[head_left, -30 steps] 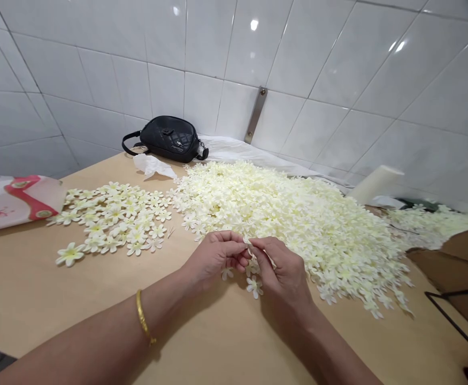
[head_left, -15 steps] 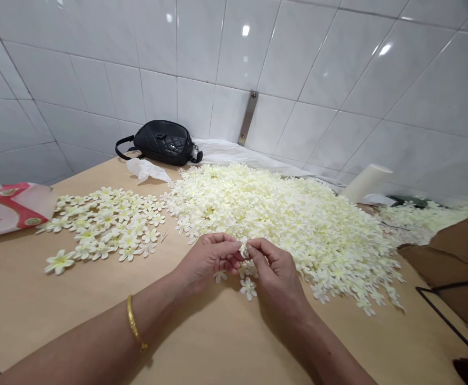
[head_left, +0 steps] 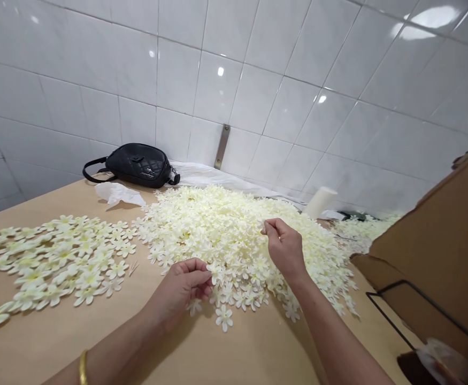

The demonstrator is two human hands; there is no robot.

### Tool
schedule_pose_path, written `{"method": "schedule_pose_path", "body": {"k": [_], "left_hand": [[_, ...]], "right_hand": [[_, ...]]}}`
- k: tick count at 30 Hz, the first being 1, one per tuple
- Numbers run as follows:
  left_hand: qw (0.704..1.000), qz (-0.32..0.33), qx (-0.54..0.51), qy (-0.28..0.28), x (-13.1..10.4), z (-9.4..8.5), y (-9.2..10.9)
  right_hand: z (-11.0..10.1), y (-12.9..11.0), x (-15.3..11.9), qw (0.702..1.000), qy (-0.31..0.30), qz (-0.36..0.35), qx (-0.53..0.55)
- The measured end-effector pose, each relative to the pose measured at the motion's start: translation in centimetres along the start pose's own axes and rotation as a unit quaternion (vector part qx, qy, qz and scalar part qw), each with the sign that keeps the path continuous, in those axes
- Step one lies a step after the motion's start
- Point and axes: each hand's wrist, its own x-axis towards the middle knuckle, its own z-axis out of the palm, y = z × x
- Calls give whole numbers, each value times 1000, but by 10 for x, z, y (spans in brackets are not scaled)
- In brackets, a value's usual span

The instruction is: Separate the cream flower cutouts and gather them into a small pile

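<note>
a glossy wall (head_left: 137,64) of pale grey-white tiles stretches in front of me from ten to two o'clock, light glaring brightest near two. a narrow metal strip (head_left: 222,147) leans slightly towards twelve; the wood-toned table (head_left: 217,363) spreads towards six.

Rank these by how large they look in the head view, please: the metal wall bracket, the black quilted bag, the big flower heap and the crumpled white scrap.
1. Big flower heap
2. Black quilted bag
3. Crumpled white scrap
4. Metal wall bracket
</note>
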Motion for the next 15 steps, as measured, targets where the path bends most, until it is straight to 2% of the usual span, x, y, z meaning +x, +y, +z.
{"method": "schedule_pose_path", "body": {"k": [3,8,15], "left_hand": [[1000,4,1,1,1,0,1],[1000,2,-4,6,0,0,0],[1000,7,-11,-4,0,0,1]], "right_hand": [[1,8,11,999,-19,18,43],[-5,8,13,997,-47,8,59],[3,13,21,994,12,-80,-73]]}}
